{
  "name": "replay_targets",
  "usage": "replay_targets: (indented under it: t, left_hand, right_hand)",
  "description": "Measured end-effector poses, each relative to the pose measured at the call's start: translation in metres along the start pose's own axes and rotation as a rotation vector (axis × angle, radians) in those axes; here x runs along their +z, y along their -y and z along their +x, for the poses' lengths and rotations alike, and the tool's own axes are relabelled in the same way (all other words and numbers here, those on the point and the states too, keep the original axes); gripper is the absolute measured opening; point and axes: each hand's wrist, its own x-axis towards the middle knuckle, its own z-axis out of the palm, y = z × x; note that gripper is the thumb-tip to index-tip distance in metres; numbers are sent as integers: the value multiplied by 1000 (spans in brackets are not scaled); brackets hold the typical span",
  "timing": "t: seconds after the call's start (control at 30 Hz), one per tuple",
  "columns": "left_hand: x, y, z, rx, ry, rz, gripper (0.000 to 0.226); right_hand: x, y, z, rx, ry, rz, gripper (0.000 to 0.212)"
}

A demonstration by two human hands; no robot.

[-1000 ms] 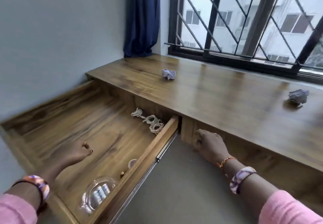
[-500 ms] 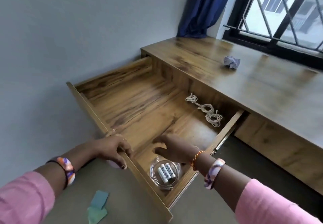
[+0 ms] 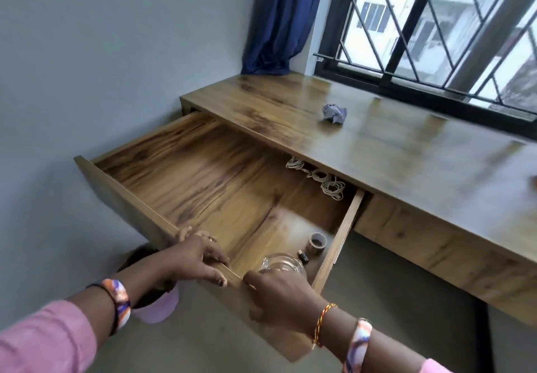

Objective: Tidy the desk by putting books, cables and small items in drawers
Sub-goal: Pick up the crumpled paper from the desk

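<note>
both hands [image 3: 200,259] grip the grainy wooden drawer's [image 3: 139,204] thin front edge.

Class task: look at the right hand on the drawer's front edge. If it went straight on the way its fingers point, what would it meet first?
Probably the glass bowl, just beyond the right hand inside the drawer; depth is uncertain.

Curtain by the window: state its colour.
Dark blue curtain, clearest in the head view.
</note>
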Motion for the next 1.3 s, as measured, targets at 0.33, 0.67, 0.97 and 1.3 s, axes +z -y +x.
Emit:
replay_targets:
  t: [0.33,0.67,0.97,1.3]
  left_hand:
    - [-38,-58,136,-17,-141,28,127]
    - [-79,-126,253,282,-233,517,93]
    - [-60,-135,286,353,-718,626,25]
    - [-92,-176,288,270,-381,745,39]
  right_hand:
    - [-8,-114,12,392,-278,-197,64]
    - [-61,-220,69,709,-249,-95,91]
    - [-52,-266,85,462,-443,-405,45]
    - [-75,-280,77,304,-355,-275,28]
